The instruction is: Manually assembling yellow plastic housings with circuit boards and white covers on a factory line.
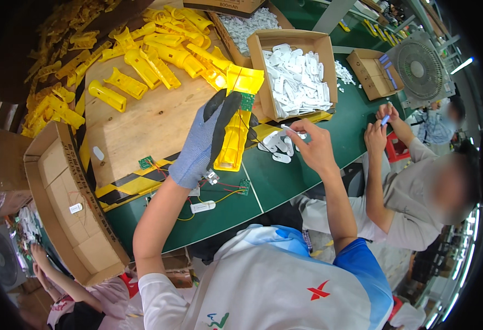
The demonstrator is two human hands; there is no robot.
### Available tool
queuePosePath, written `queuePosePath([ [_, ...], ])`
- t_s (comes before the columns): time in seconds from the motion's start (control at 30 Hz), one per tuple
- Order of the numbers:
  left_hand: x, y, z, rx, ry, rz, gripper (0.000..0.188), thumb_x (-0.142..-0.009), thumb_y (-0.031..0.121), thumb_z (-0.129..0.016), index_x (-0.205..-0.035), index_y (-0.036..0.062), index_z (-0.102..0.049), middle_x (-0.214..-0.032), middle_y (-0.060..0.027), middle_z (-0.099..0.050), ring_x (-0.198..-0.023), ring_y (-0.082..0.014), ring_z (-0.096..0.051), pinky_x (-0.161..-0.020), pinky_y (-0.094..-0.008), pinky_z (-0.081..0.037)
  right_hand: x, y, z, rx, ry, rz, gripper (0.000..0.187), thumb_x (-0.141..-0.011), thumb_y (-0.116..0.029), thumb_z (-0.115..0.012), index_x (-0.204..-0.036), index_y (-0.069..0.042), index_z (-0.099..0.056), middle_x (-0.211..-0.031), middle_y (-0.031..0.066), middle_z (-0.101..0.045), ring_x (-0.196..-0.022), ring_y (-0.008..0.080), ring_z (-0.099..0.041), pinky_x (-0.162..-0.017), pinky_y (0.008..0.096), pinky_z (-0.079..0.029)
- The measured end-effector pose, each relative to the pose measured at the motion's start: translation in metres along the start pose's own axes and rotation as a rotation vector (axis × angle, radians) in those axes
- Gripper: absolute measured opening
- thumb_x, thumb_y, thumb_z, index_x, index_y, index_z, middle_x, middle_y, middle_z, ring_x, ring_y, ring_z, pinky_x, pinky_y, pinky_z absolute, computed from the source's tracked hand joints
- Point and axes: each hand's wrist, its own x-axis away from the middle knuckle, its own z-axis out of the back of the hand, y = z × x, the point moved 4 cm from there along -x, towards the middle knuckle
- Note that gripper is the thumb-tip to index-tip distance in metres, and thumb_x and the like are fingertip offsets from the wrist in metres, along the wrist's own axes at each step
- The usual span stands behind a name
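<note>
My left hand, in a blue-grey glove with dark fingers, grips a long yellow plastic half-shell above the table edge. A small green circuit board sits in the shell near its upper end. My bare right hand pinches a small white plastic piece between thumb and fingertips, apart from the shell. Beneath it lies a small pile of white plastic pieces. By my left wrist, green boards with thin wires and a white wired part rest on the green table.
Yellow shells heap over a wooden board edged with striped tape. A carton of white pieces stands beyond my right hand. An open cardboard tray is at left. A co-worker sits close on the right, near a fan.
</note>
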Motion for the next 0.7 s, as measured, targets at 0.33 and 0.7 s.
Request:
queuePosePath([
  [0.33, 0.003, 0.004, -0.006, -0.163, 0.004, 0.078, 0.039, -0.098, 0.037, -0.048, -0.119, 0.0043, -0.053, -0.095, -0.0101, -0.065, -0.079, -0.016, -0.066, -0.069, -0.0271, -0.053, -0.019, -0.042, 0.021, -0.28, -0.068, 0.113, 0.011, -0.089, -0.007, -0.066, -0.095, 0.001, -0.063, -0.088, 0.0114, -0.07, -0.073, 0.016, -0.069, -0.061, 0.0268, -0.052],
  [0.7, 0.011, 0.005, -0.012, -0.319, 0.103, -0.095, 0.038, -0.097, 0.026, -0.057, -0.122, -0.0018, -0.051, -0.092, -0.0079, -0.061, -0.08, -0.0094, -0.054, -0.066, -0.0256, -0.046, -0.026, -0.07, -0.027, -1.023, -0.253, -0.001, 0.01, -0.092, -0.008, -0.064, -0.089, 0.0, -0.06, -0.088, 0.0034, -0.057, -0.073, 0.0083, -0.057, -0.059, 0.0237, -0.053],
])
